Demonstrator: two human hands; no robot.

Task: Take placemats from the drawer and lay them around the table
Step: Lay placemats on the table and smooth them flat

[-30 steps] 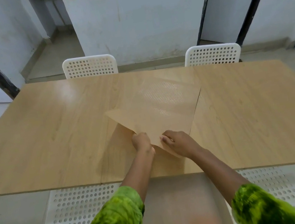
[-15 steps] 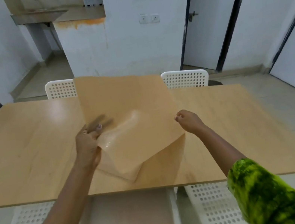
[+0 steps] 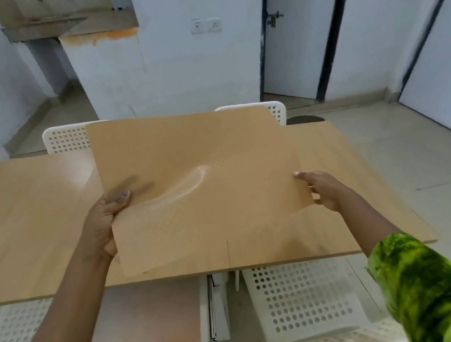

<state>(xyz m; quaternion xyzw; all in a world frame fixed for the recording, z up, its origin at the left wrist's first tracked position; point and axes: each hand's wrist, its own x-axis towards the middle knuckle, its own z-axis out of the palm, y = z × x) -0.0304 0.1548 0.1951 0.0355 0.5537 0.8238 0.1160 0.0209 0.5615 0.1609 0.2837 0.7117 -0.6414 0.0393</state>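
A tan, flexible placemat [image 3: 202,181] is held up in the air above the near side of the wooden table [image 3: 22,224], tilted towards me with a glossy buckle in its middle. My left hand [image 3: 103,222] grips its left edge, thumb on top. My right hand [image 3: 326,187] holds its right edge, with the fingers behind the mat. The open drawer [image 3: 145,335] juts out below the table's front edge, between my forearms; its inside looks bare.
Two white perforated chairs stand at the far side [image 3: 65,138] [image 3: 276,109], partly hidden by the mat. Two more sit at the near side, left [image 3: 12,335] and right [image 3: 304,301] of the drawer. Doors [image 3: 294,38] and white walls lie beyond.
The mat has been lifted off the tabletop and spread wide. My hands have moved apart to its left and right edges. My view has risen and shifted right.
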